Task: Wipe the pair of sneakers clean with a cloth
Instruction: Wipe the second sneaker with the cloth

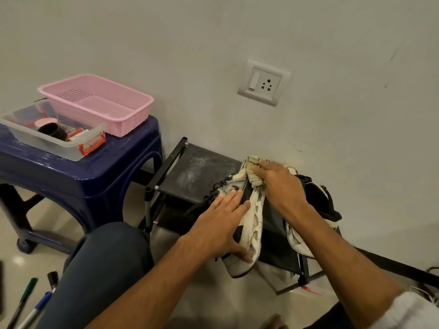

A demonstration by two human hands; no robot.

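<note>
Sneakers first: both sit on the low black rack (197, 172) against the wall, just in front of my knee. The near sneaker (255, 217) lies tipped on its side with the white sole turned to my right, its long axis running from me toward the wall. I think the toe is the far end, under the cloth, though my hands cover too much to be sure. The second sneaker (318, 198) is just beside it on the right, roughly parallel, partly hidden under my forearm.

My left hand (221, 224) lies flat on the upper, fingers straight and pressing it down, thumb at the near end. My right hand (282, 186) has its fingers curled tight round the bunched cloth (253, 172) and holds it against the far end of the sole edge.

So I judge I'm mid-wipe on the first shoe (the other looks not yet started). Next I'd draw the cloth along the sole toward me, keeping the left hand firm so the shoe doesn't roll, then turn it over for the other side
</note>
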